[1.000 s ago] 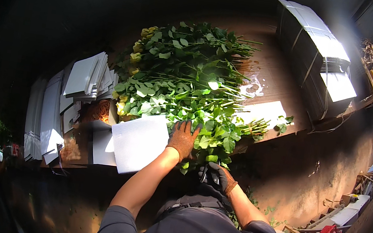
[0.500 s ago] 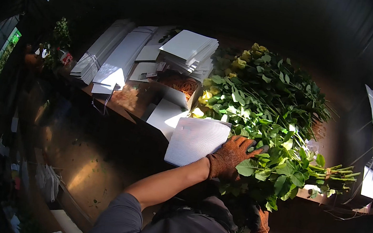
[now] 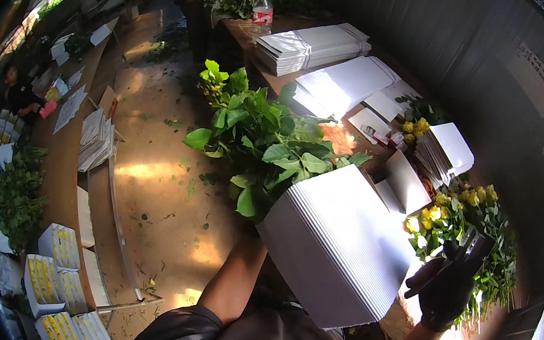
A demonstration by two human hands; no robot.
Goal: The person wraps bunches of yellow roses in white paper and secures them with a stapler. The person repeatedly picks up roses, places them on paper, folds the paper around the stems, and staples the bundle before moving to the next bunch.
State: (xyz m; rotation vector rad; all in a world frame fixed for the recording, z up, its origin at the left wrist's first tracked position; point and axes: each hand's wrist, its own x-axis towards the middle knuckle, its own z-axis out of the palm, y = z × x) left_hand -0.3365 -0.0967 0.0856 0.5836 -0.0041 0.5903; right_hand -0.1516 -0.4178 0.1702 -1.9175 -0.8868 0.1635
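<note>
A thick stack of white corrugated sheets (image 3: 338,243) fills the centre of the head view, held up in front of the person; behind it, at about 10 o'clock from the stack, a bundle of leafy green stems (image 3: 262,140) is carried. The left hand is hidden behind the sheets and leaves, so it cannot be told what it grasps; only the bare forearm is seen rising at 6 o'clock. The right hand (image 3: 448,284), in a dark glove, is raised at 3 o'clock from the stack with a small dark tool clasped in its fingers (image 3: 432,275).

At 12 o'clock, banded stacks of flat white sheets (image 3: 311,46) lie on a long wooden bench (image 3: 251,29), with a clear bottle with a red label (image 3: 262,10) just beyond them. A pale rectangular sign (image 3: 535,79) is fixed to the dark corrugated wall at 2 o'clock. Yellow roses (image 3: 452,211) lie at 3 o'clock beside more folded white sleeves (image 3: 447,150). At 8 o'clock, white trays (image 3: 60,247) holding yellow blooms are lined up on the floor
</note>
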